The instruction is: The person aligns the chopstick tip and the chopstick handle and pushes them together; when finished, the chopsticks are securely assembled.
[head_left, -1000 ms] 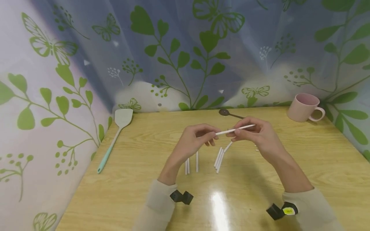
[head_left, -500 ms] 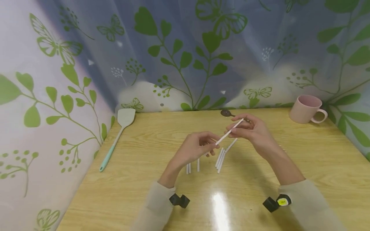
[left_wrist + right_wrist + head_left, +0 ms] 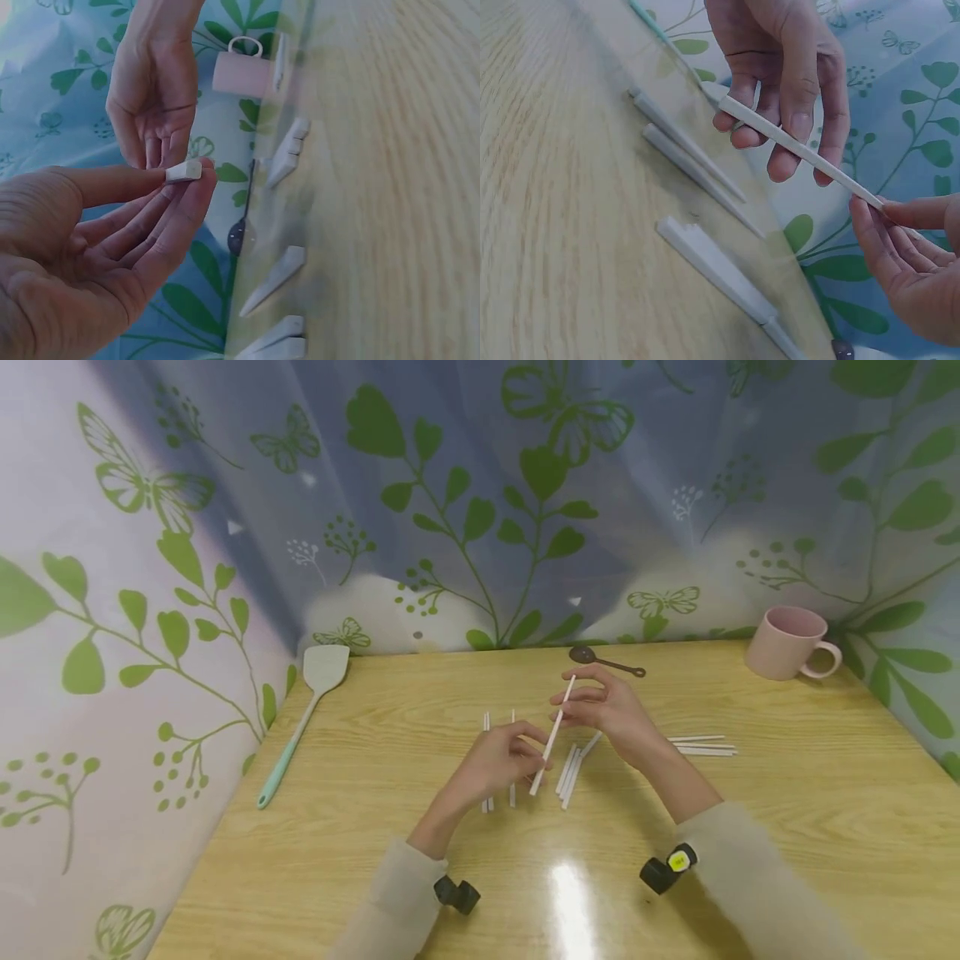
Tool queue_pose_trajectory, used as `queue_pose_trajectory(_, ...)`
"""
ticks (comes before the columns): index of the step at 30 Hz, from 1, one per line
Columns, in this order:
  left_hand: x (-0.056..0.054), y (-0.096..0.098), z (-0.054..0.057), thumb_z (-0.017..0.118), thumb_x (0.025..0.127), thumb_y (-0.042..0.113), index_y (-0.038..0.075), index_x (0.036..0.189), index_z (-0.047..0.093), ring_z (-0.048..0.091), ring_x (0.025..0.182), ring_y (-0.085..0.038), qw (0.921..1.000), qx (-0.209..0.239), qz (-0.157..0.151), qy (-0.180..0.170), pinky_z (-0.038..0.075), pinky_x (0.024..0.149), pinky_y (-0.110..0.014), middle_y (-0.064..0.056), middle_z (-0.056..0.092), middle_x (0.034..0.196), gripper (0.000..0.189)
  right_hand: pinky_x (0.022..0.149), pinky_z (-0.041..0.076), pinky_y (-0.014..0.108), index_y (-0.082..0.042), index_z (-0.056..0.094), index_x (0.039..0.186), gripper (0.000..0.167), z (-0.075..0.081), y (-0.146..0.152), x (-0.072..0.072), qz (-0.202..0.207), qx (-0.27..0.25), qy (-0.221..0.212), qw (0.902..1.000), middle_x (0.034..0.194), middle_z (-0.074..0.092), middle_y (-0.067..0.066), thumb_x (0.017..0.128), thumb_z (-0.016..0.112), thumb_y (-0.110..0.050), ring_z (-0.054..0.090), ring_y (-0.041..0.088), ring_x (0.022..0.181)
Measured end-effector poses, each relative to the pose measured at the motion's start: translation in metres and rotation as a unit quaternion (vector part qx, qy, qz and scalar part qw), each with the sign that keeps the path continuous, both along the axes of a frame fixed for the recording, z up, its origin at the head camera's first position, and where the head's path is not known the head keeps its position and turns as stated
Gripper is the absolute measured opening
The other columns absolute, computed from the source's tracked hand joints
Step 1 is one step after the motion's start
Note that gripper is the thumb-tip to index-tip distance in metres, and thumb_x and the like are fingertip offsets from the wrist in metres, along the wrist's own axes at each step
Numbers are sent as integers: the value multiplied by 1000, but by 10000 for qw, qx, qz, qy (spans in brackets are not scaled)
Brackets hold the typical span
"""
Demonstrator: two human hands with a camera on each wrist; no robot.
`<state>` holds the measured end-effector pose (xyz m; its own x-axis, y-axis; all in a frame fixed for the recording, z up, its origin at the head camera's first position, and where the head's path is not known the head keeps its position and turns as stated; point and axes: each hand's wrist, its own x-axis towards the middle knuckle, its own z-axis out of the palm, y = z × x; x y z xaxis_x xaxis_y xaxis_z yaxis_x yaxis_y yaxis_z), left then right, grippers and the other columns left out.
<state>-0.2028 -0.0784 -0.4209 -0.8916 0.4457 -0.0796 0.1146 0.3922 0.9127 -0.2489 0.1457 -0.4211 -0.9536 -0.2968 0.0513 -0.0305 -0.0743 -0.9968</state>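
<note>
A slim, square-ended white stick [image 3: 553, 737] is held between both hands above the table, slanting with its far end higher. My left hand [image 3: 493, 767] pinches it nearer the lower end between thumb and fingers. Toward the upper end, my right hand [image 3: 609, 712] grips it, thumb against fingertips in the right wrist view. Only the stick's blunt end [image 3: 184, 172] shows in the left wrist view. Below lie a slanted bunch of white sticks [image 3: 570, 777], a single stick [image 3: 513, 795] and a pair [image 3: 487, 805], partly hidden by the left hand.
More white sticks [image 3: 705, 746] lie sideways, right of the right forearm. A dark spoon [image 3: 606, 661] rests at the back. A pink mug [image 3: 783, 643] stands at the back right, and a spatula [image 3: 300, 727] lies along the wooden table's [image 3: 315, 868] left side.
The held stick has turned from nearly level to steep. My right hand has moved left, my left hand lower. The spoon's handle and the sticks at right are now uncovered.
</note>
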Motion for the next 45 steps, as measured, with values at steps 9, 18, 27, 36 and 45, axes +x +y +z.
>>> queue_pose_trajectory(9, 0, -8, -15, 67, 100, 6, -1, 130, 65, 77, 76, -25, 9994, -180, 115, -256, 64, 70, -39, -13, 78, 101, 31, 97, 58, 51, 3, 38, 154, 58, -22, -22, -10, 89, 458, -298, 9985, 130, 62, 35, 101, 61, 6, 73, 39, 106)
queue_pose_trajectory(18, -2, -13, -19, 64, 102, 8, -4, 133, 64, 77, 82, -29, 9994, -187, 235, -174, 64, 71, -37, -19, 75, 108, 33, 93, 61, 43, 5, 38, 154, 59, -31, -31, -16, 107, 601, -366, 9975, 130, 61, 37, 99, 60, 9, 69, 47, 110)
queue_pose_trajectory(27, -6, -16, -17, 65, 102, 9, -2, 128, 69, 76, 86, -27, 9981, -360, 496, 18, 63, 76, -37, -15, 74, 112, 29, 93, 60, 42, 7, 36, 153, 55, -37, -39, -22, 21, 773, -554, 9955, 131, 59, 38, 102, 55, 8, 71, 41, 108)
queue_pose_trajectory(36, -6, -21, -13, 64, 102, 11, -1, 126, 71, 76, 91, -28, 9976, -358, 592, 12, 64, 80, -37, -14, 74, 111, 28, 98, 58, 41, 8, 35, 154, 49, -37, -42, -24, 200, 913, -781, 9925, 137, 58, 36, 107, 47, 0, 67, 44, 118)
queue_pose_trajectory(45, -4, -20, -9, 64, 102, 9, -2, 124, 72, 76, 91, -32, 9971, -347, 684, 13, 64, 80, -42, -14, 75, 107, 25, 101, 57, 44, 8, 37, 153, 49, -30, -41, -21, 361, 1051, -721, 9912, 141, 53, 36, 107, 46, -6, 67, 44, 119)
